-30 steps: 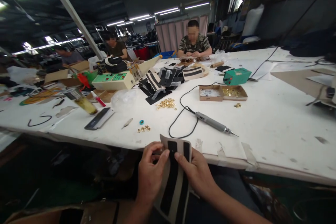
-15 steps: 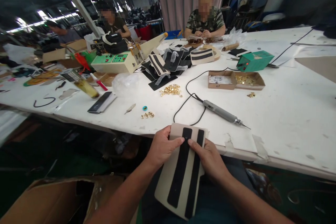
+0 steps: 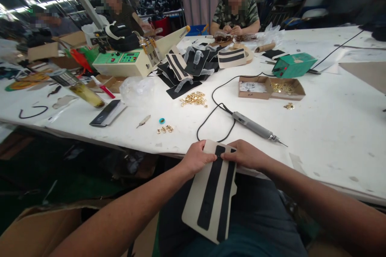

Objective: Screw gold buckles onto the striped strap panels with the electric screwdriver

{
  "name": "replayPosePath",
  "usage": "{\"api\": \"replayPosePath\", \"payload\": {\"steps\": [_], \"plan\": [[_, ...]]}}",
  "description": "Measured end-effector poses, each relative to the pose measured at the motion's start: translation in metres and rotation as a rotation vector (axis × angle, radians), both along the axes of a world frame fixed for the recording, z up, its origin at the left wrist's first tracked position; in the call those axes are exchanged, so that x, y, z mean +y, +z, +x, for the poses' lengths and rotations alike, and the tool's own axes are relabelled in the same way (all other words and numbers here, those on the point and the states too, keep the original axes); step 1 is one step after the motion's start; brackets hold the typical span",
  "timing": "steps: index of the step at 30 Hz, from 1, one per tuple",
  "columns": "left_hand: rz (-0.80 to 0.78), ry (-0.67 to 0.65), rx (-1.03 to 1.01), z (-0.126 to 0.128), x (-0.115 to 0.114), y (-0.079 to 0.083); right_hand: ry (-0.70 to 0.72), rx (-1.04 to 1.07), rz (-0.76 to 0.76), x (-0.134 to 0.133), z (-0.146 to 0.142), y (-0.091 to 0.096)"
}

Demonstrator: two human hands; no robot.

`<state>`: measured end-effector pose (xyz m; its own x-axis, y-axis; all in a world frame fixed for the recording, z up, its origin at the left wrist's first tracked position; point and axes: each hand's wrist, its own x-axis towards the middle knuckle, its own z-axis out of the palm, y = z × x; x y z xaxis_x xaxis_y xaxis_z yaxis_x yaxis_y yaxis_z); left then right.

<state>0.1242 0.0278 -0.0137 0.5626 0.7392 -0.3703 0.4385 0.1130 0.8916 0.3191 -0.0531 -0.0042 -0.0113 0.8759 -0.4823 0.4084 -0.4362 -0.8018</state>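
A cream panel with two black stripes [image 3: 212, 192] lies over my lap, its top end resting at the table's front edge. My left hand [image 3: 197, 157] grips its upper left corner, fingers curled onto the left stripe. My right hand [image 3: 245, 154] pinches the upper right corner. The fingertips of both hands nearly meet at a small spot on the left stripe. Just beyond my hands lie a grey pen-shaped power tool [image 3: 256, 128] with a black cord, and a few gold rings [image 3: 165, 129].
On the white table [image 3: 331, 128] are a heap of gold rings [image 3: 193, 98], a cardboard tray of parts [image 3: 271, 88], a green box [image 3: 294, 65], a cream machine [image 3: 132, 62], more striped panels [image 3: 232, 57] and a bottle [image 3: 86, 93]. Other people sit at the far side. A cardboard box [image 3: 36, 229] stands at lower left.
The panel and both hands have shifted forward, up to the table edge. The view has tilted down, showing more of my lap and arms.
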Motion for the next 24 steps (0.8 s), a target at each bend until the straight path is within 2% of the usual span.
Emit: {"api": "replayPosePath", "payload": {"steps": [6,17,20,24], "plan": [[0.083,0.005,0.107,0.012,0.007,-0.010,-0.017,-0.059,-0.038,0.013,0.002,-0.014],[0.259,-0.015,0.192,0.013,0.005,-0.012,-0.025,-0.030,-0.106,0.027,0.004,-0.016],[0.447,-0.024,0.191,0.006,-0.003,-0.013,-0.030,0.008,-0.109,0.027,0.005,-0.017],[0.800,-0.052,0.228,-0.004,-0.015,-0.019,-0.045,0.034,-0.108,0.027,0.005,-0.016]]}}
